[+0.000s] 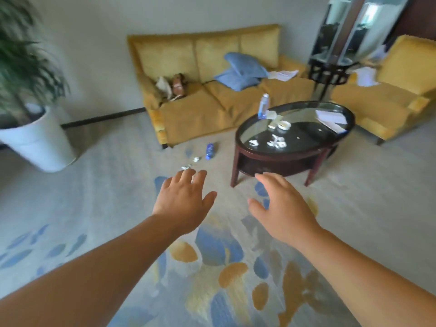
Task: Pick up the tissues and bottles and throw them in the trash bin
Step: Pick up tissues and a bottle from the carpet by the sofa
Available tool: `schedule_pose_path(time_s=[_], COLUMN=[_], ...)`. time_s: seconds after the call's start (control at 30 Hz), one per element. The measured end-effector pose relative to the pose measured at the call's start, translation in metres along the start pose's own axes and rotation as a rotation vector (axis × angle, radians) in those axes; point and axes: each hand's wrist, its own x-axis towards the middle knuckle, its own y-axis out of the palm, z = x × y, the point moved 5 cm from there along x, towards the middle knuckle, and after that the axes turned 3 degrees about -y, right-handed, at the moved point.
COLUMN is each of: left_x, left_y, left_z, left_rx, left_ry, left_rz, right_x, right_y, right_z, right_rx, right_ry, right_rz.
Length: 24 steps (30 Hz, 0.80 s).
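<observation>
- Two hands of mine reach out in front, palms down above the carpet [118, 185]. My left hand [186, 197] is at about eleven o'clock and my right hand [280, 208] at about one. Both are released, fingers spread, with nothing in them.
- One blue floor bottle [209, 151] lies on its side on the carpet at twelve o'clock from my left hand, near the front corner of the yellow sofa [212, 100].
- Some crumpled floor tissues [196, 159] sit between that bottle and my left fingertips. The nearest scrap is partly hidden behind the fingers.
- An upright bottle [263, 106] stands at the ten o'clock edge of the oval coffee table [283, 159].
- Several table tissues [276, 141] lie on the glass towards seven o'clock, near a round white dish [283, 125]; papers [330, 116] lie at the table's three o'clock.
- Blue cushions [243, 69] rest on the sofa at twelve o'clock, a white planter [40, 142] stands at nine, and a yellow armchair [389, 100] at two.
</observation>
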Motion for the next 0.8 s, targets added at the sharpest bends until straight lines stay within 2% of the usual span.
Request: schedule_pose_path(time_s=[0.2, 0.53, 0.8], left_x=[0.048, 0.192, 0.332], left_y=[0.008, 0.014, 0.041], left_z=[0.091, 0.220, 0.252], left_rx=[-0.027, -0.027, -0.011], left_ry=[-0.134, -0.120, -0.070], left_rz=[-0.001, 0.038, 0.086], right_x=[0.101, 0.278, 0.408], right_y=[0.053, 0.126, 0.146], right_z=[0.040, 0.099, 0.062], right_rx=[-0.005, 0.024, 0.022], right_ry=[-0.128, -0.129, -0.040], right_rz=[0.054, 0.075, 0.059])
